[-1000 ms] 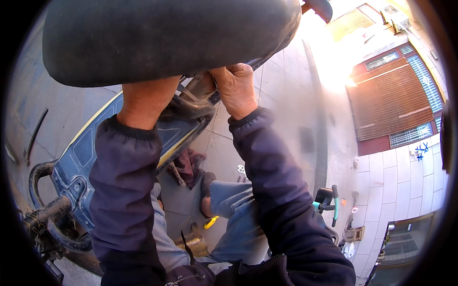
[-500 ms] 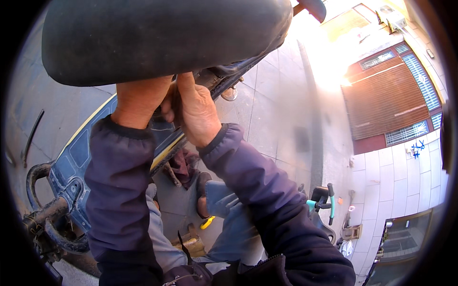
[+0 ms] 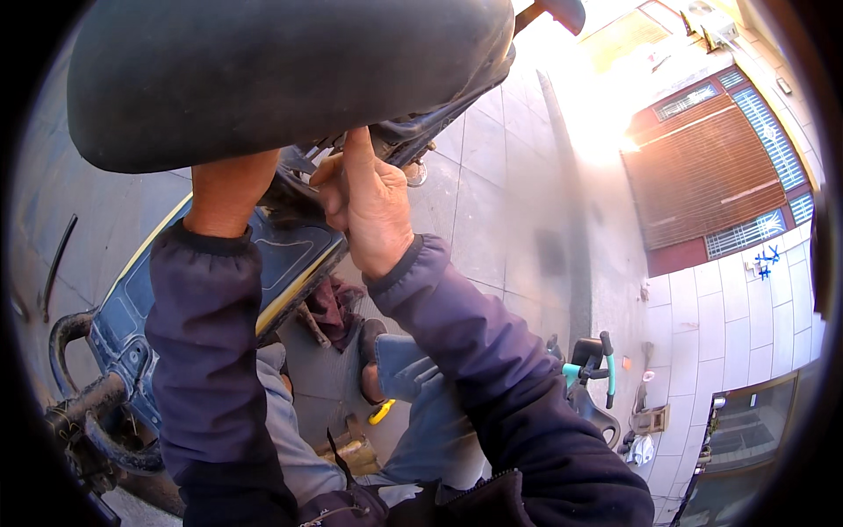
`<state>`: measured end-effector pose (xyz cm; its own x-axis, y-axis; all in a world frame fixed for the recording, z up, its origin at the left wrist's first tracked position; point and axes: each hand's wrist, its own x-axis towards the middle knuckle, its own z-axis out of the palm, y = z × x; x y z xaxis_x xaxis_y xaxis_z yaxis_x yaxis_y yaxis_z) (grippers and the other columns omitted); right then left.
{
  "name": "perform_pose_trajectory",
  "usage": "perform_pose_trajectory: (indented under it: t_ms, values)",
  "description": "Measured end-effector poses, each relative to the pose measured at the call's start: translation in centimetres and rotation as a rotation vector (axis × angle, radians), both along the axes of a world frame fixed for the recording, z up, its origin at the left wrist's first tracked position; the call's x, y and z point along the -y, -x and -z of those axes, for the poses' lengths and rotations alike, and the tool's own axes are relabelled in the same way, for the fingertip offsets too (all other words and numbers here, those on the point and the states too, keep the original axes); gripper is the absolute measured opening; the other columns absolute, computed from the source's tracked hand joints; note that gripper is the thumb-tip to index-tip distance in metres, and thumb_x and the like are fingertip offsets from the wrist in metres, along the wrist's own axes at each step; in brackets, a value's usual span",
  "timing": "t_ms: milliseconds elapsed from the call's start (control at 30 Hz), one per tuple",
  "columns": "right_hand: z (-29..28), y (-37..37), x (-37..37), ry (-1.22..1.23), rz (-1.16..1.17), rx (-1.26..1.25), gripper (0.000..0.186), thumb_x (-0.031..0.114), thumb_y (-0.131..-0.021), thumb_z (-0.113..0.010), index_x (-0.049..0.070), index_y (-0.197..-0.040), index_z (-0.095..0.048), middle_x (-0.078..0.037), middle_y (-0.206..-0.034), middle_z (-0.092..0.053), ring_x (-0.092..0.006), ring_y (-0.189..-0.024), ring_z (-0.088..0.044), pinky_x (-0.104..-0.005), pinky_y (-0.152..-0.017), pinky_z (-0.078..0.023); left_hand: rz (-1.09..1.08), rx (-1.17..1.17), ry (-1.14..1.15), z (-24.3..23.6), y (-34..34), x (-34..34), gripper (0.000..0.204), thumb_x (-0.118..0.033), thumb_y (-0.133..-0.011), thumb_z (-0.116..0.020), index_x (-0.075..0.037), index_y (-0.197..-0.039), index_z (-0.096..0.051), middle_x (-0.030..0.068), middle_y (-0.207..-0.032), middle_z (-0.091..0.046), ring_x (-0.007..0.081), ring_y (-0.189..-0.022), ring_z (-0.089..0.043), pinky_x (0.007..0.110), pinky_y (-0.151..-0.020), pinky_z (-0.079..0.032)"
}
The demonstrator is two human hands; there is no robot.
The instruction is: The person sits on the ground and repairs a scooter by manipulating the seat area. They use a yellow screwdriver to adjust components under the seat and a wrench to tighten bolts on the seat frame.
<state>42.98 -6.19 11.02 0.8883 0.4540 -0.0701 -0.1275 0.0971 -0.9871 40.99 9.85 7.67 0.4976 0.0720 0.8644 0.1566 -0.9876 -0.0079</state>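
A long black padded seat (image 3: 281, 75) of a scooter spans the upper part of the view. My left hand (image 3: 230, 183) reaches up beneath its lower edge, and its fingers are hidden there. Beside it, my right hand (image 3: 373, 206) is raised against the dark parts under the seat. One digit points straight up to the seat's edge while the other fingers curl inward; what they grip, if anything, cannot be made out. Below the hands lies the scooter's blue footboard (image 3: 294, 255) with a yellow edge strip.
Handlebar-like black tubing (image 3: 66, 338) is at the left. A dark red cloth (image 3: 334, 307) and a yellow-handled tool (image 3: 381, 411) lie on the paving near my feet. A black hose (image 3: 57, 268) lies far left. A turquoise-and-black wheeled thing (image 3: 593, 378) stands right, by a tiled wall (image 3: 702, 325).
My hands have moved apart, with the left wrist shifting left. More of the right hand's curled fingers and of the footboard now shows between them. The whole view has shifted slightly.
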Motion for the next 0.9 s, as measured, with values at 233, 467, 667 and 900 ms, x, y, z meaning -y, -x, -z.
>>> perform_pose_trajectory:
  t_ms: [233,467,667,900]
  values:
    - [-0.3,-0.7,0.2,0.003,0.016,0.066,0.063,0.060,-0.086,-0.046,0.002,-0.065,-0.059,0.001,-0.048,-0.043,-0.0055,-0.043,-0.037,-0.0202,-0.042,-0.028,-0.007,-0.065,-0.038,-0.4,0.4,0.1,0.029,-0.018,-0.079,-0.058,-0.011,-0.107,-0.062,0.0079,-0.108,-0.059,0.0277,-0.101,-0.056,0.039,-0.087,-0.041]
    - [-0.3,-2.1,0.7,0.006,0.004,0.227,0.060,0.053,-0.089,-0.049,-0.002,-0.068,-0.061,0.000,-0.049,-0.046,-0.0055,-0.042,-0.038,-0.0208,-0.041,-0.026,-0.069,-0.064,-0.105,-0.6,0.3,0.5,0.032,-0.019,-0.081,-0.058,-0.013,-0.112,-0.060,0.0080,-0.109,-0.059,0.0272,-0.102,-0.055,0.039,-0.089,-0.041]
    - [-0.4,-2.1,0.7,0.048,-0.020,0.220,0.060,0.054,-0.087,-0.050,-0.001,-0.066,-0.060,0.000,-0.049,-0.046,-0.0054,-0.044,-0.039,-0.0212,-0.043,-0.029,-0.072,-0.053,-0.104,-0.3,0.2,0.4,0.032,-0.020,-0.082,-0.058,-0.013,-0.114,-0.058,0.0072,-0.112,-0.057,0.0262,-0.106,-0.054,0.039,-0.091,-0.040]
    - [-0.3,-2.0,0.7,0.068,-0.040,0.223,0.061,0.055,-0.086,-0.051,-0.001,-0.065,-0.060,0.000,-0.050,-0.046,-0.0057,-0.045,-0.040,-0.0215,-0.044,-0.031,-0.065,-0.080,-0.122,0.1,0.4,0.1,0.034,-0.020,-0.083,-0.058,-0.017,-0.117,-0.057,0.0054,-0.117,-0.055,0.0258,-0.109,-0.052,0.039,-0.093,-0.039]
